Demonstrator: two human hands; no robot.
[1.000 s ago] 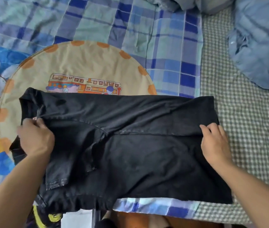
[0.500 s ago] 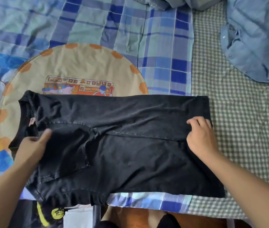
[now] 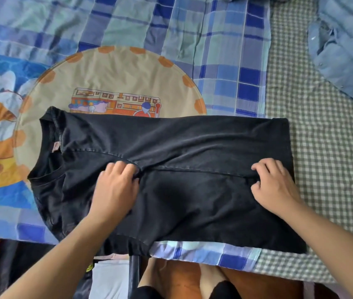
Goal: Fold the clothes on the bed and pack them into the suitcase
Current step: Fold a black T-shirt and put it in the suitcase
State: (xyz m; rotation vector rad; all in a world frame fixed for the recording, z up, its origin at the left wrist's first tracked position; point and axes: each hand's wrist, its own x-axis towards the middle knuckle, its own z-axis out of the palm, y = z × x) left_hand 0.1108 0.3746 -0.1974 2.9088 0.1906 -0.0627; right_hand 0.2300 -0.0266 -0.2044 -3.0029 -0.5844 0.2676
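A black T-shirt point(image 3: 192, 201) lies sideways on the bed, collar to the left and hem to the right. Its near side is folded in, and the fold's edge runs across the middle. My left hand point(image 3: 115, 186) rests on the shirt's middle with its fingertips curled over that edge. Near the hem, my right hand point(image 3: 274, 184) pinches the same edge with curled fingers. No suitcase is plainly recognisable in view.
A blue garment point(image 3: 343, 46) lies crumpled at the far right on the checked sheet point(image 3: 322, 158). A blue plaid quilt point(image 3: 171, 29) and a cartoon-print blanket point(image 3: 110, 78) cover the left. Below the bed edge sit dark items and white cloth point(image 3: 110, 279).
My left hand has moved right from the collar area to the shirt's middle. My right hand has stayed near the hem and curled its fingers on the fold edge.
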